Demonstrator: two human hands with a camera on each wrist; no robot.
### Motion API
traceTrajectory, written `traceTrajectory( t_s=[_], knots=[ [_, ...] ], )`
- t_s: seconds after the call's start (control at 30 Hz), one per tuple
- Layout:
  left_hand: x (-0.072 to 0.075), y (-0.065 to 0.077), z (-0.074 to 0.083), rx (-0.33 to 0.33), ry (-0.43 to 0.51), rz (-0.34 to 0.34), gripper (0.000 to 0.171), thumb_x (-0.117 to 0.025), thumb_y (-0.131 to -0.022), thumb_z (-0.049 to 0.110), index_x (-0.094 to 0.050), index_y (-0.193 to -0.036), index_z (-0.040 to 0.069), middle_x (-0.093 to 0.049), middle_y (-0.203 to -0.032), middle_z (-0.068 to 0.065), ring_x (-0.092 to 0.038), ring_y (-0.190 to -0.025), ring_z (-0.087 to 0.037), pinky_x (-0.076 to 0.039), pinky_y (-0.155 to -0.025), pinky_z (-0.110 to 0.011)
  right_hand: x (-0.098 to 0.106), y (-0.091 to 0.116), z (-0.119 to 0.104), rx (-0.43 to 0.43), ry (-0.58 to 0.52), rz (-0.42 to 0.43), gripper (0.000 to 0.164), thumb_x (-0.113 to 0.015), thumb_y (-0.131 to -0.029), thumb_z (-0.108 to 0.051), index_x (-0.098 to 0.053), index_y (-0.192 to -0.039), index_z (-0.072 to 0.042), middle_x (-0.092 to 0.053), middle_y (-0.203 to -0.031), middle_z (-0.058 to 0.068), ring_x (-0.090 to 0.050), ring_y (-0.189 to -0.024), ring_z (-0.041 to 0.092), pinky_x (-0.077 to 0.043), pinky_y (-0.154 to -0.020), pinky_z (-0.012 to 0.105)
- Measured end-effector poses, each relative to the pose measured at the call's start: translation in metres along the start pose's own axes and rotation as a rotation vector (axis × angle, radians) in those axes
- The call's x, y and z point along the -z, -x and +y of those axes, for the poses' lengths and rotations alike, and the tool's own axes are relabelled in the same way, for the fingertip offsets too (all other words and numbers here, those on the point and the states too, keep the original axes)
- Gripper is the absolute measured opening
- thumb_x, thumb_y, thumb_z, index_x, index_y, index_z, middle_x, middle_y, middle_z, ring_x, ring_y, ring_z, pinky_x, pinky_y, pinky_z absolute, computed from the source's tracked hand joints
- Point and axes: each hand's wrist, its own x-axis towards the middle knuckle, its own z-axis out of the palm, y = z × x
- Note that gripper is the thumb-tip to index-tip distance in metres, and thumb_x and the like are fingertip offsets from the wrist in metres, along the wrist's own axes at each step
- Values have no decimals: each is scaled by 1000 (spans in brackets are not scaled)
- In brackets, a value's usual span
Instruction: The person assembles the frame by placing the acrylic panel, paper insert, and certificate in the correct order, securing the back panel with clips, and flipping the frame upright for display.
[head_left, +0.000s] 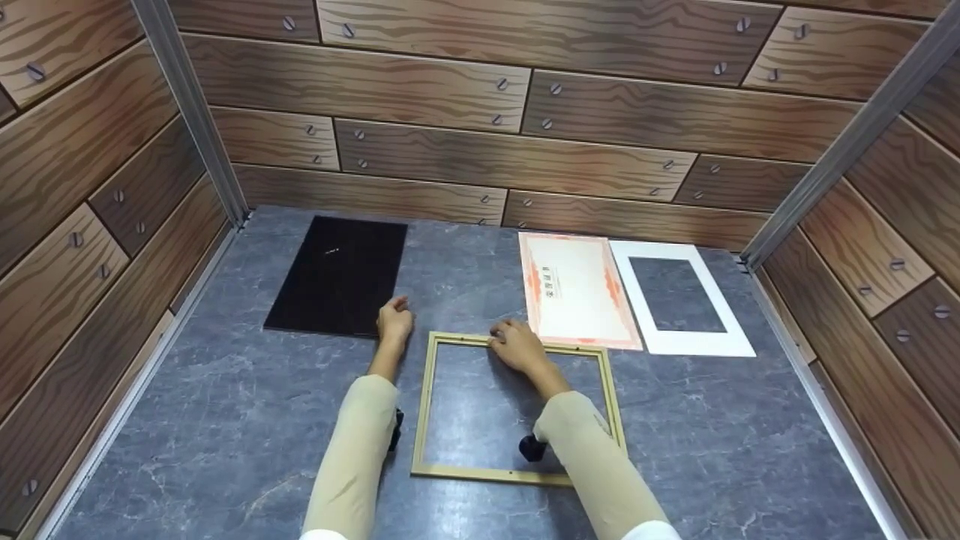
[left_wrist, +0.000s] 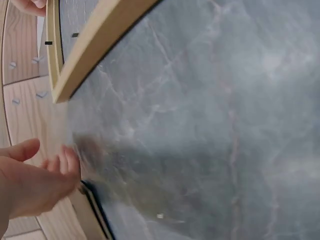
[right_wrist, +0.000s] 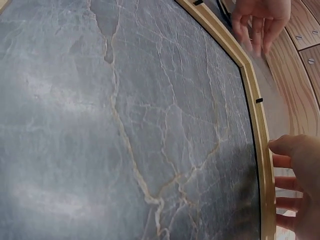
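Relaxed and unclosed in the head view, the left hand point(head_left: 395, 321) is at the near right corner of the black panel point(head_left: 337, 277); the right hand point(head_left: 517, 349) meets the gold frame point(head_left: 425, 405) near the middle of its far rail, though I cannot tell whether it pinches. Flat on the tabletop point(head_left: 210, 405), the frame runs longest left to right; the panel, certificate point(head_left: 585, 300) and white mat point(head_left: 701, 343) point lengthwise away from the person. Left wrist: 2 black tabs point(left_wrist: 48, 43) show on the frame. Right wrist: the thumb and 4 fingers line its outer edge.
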Motion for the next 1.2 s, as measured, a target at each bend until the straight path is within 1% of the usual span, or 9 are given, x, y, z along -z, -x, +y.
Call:
traceTrajectory(
  t_s=[0.07, 0.17, 0.23, 0.3, 0.53, 0.7, 0.93, 1.07, 1.2],
  knots=[
    [-2, -9, -14, 45, 134, -40, 52, -53, -71, -10, -59, -120, 7, -64, -105, -7, -63, -82, -19, -52, -67, -31, -1, 1, 0, 7, -2, 5, 26, -59, -86, -20, -65, -105, -3, -57, -110, 16, -52, -103, 37, -41, -86, 48],
    [-24, -55, -82, 51, 308, -51, 54, -53, -66, -14, -56, -117, 2, -66, -91, -4, -64, -63, -15, -52, -52, -26, -2, 1, 2, 32, -27, 22, 24, -61, -85, -17, -64, -105, -3, -57, -111, 17, -52, -103, 38, -41, -87, 48],
    [-31, -71, -103, 99, 318, -70, 50, -56, -67, -15, -56, -116, -1, -66, -86, -4, -65, -66, -16, -53, -56, -27, -4, 2, 3, 53, -44, 46, 21, -62, -84, -14, -65, -102, -4, -57, -112, 18, -53, -102, 39, -41, -86, 49],
    [-28, -62, -94, 122, 338, -92, 46, -56, -70, -16, -55, -114, -4, -67, -85, -7, -66, -69, -18, -53, -58, -30, -5, 3, 5, 68, -53, 77, 17, -65, -83, -10, -67, -98, -5, -57, -112, 18, -53, -102, 39, -42, -86, 49],
    [10, 21, 4, 143, 427, -154, 40, -40, -82, -18, -52, -119, -7, -64, -101, -15, -65, -73, -28, -54, -61, -35, -7, 5, 6, 114, -11, 135, 12, -69, -77, -6, -70, -89, -6, -59, -107, 17, -54, -100, 36, -43, -84, 47],
    [18, 36, 25, 173, 528, -177, 47, -42, -78, -22, -51, -122, -7, -62, -108, -17, -65, -79, -30, -54, -65, -33, -5, 5, 5, 41, -81, 177, 17, -68, -80, -10, -68, -96, -5, -61, -101, 14, -56, -96, 32, -44, -80, 44],
    [23, 56, 52, 247, 673, -153, 33, -43, -87, -15, -48, -119, -12, -59, -110, -24, -64, -84, -34, -52, -71, -36, 0, 0, 11, -266, -395, 296, 32, -64, -83, -15, -59, -109, 3, -59, -101, 18, -57, -93, 31, -44, -80, 42],
    [5, 32, 26, 324, 750, -126, 37, -44, -88, -12, -44, -125, -9, -55, -115, -24, -63, -87, -36, -51, -74, -38, -82, -49, 107, -404, -645, 359, 48, -68, -79, -27, -53, -114, 1, -61, -98, 14, -61, -85, 25, -48, -72, 35],
    [-8, 14, 0, 351, 850, -186, 55, -53, -77, -16, -41, -129, -6, -55, -113, -21, -64, -85, -34, -52, -73, -37, -164, -100, 200, -534, -1265, 328, 63, -75, -75, -21, -44, -122, 8, -60, -97, 18, -64, -78, 24, -53, -68, 32]
  ],
)
